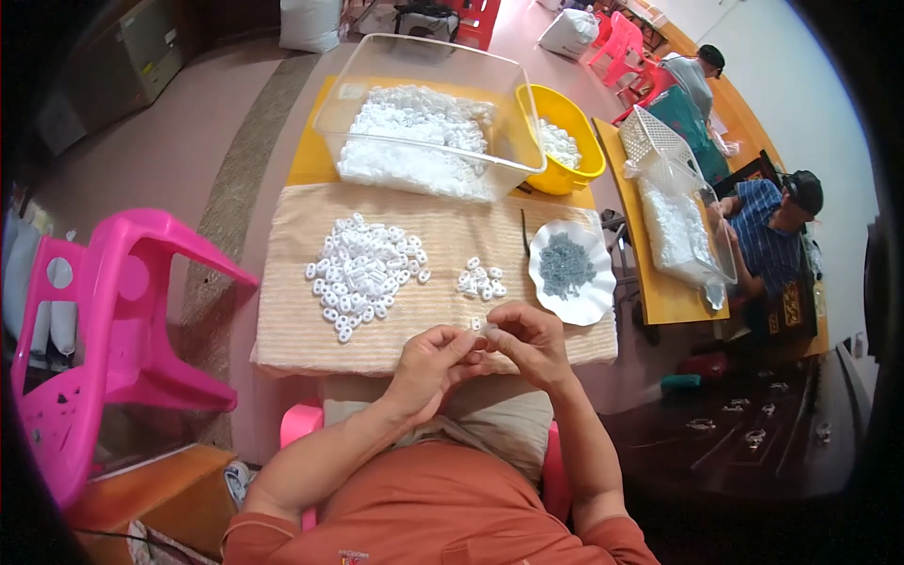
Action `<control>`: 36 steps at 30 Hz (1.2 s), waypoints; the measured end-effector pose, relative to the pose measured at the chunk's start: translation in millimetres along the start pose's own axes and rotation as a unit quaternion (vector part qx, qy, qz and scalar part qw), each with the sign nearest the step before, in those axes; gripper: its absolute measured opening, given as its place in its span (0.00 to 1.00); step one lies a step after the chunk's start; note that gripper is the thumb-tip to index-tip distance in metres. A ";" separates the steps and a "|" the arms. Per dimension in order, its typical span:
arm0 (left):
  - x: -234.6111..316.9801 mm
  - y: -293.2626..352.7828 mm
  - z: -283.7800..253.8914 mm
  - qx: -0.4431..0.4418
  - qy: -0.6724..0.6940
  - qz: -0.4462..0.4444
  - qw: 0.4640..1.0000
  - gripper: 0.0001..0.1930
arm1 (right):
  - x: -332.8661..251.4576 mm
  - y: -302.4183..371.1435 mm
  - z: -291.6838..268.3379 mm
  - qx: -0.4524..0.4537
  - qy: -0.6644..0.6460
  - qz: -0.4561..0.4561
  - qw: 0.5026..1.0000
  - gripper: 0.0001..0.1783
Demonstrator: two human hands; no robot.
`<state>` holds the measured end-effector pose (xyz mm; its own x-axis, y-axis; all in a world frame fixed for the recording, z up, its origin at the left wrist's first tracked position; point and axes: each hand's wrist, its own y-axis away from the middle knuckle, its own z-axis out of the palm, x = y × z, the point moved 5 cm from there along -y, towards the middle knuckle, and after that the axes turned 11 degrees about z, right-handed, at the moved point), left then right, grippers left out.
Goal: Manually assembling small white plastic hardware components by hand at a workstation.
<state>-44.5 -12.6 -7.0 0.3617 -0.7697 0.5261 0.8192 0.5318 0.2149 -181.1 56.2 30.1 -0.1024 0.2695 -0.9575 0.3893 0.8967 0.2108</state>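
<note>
Close to the table's front edge, my left hand (432, 365) pinches a small white oval plastic piece (476, 323) between thumb and fingers. My right hand (529, 347) meets it there, its thumb and fingertips closed at the piece's right side; whatever they pinch is too small to make out. Just beyond my hands lies a small cluster of white two-holed oval pieces (481, 281). A larger heap of the same pieces (362, 270) spreads to the left. On the right, a white scalloped dish (589, 303) holds tiny grey-blue parts (566, 266).
A striped cloth (424, 337) covers the near tabletop. Behind it stand a clear bin (428, 42) of white pieces and a yellow basin (591, 176). A pink stool (155, 311) is at the left. Two other people sit at the right, one by a second table (650, 299).
</note>
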 end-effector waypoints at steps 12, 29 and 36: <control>-4.5 5.4 -7.2 0.028 -0.030 -0.002 0.999 0.06 | -86.0 -100.4 -171.8 0.278 0.132 -0.063 0.949 0.16; -3.8 2.6 -6.1 0.023 -0.063 0.018 0.998 0.07 | -48.0 -86.0 24.4 0.036 0.394 -0.158 0.905 0.09; -4.9 5.5 -7.5 0.028 -0.067 0.029 0.997 0.07 | -41.9 -89.5 54.1 0.003 0.509 -0.184 0.841 0.10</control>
<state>-38.5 -8.5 -14.6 0.3423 -0.6845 0.6437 0.7714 0.5958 0.2235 -162.1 -54.3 40.7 -0.9465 0.1385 -0.2916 0.1644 0.9842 -0.0662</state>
